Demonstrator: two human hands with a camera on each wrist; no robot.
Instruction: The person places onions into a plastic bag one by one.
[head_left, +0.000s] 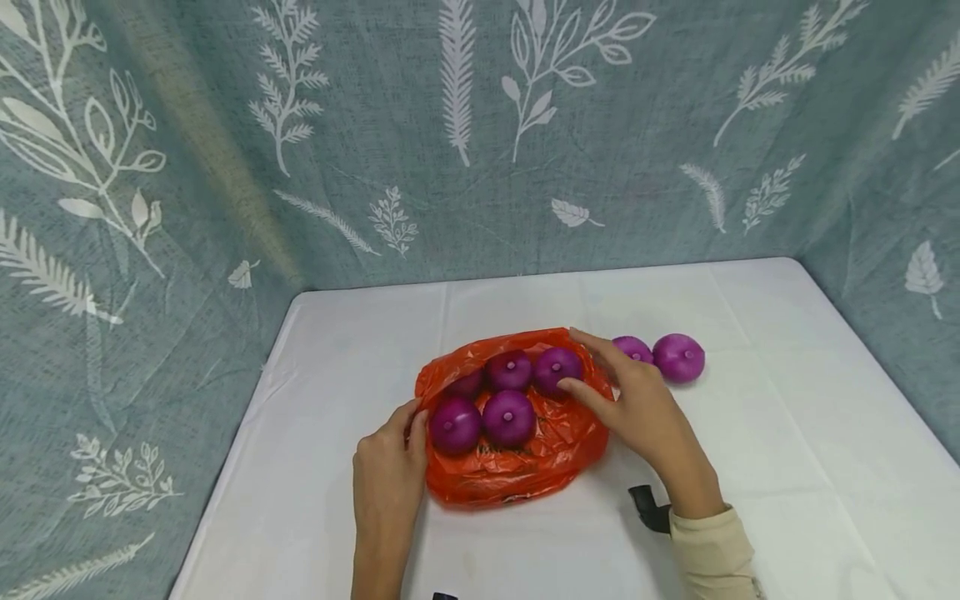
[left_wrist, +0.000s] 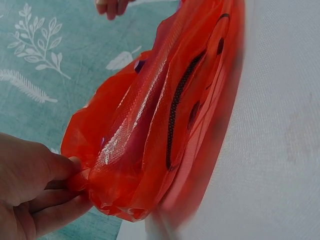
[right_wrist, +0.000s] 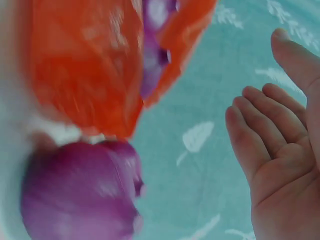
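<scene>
An orange-red plastic bag (head_left: 517,492) lies on the white table, its mouth turned up. Inside sit several glossy purple round things (head_left: 508,418), onion-like, each with a small pale nub. My left hand (head_left: 392,467) pinches the bag's left edge between thumb and fingers; in the left wrist view, the pinched plastic (left_wrist: 80,180) bunches up. Over the bag's right rim hovers my right hand (head_left: 637,400), thumb and fingers spread and holding nothing. The right wrist view shows that palm (right_wrist: 285,170) facing the bag, apart from it. Two more purple round things (head_left: 678,358) lie right of the bag.
The white-covered table (head_left: 337,350) has a far edge against a teal leaf-print cloth (head_left: 420,125), which also hangs on both sides. A black curved piece (head_left: 649,508) shows beside the right wrist, by a beige sleeve (head_left: 711,550).
</scene>
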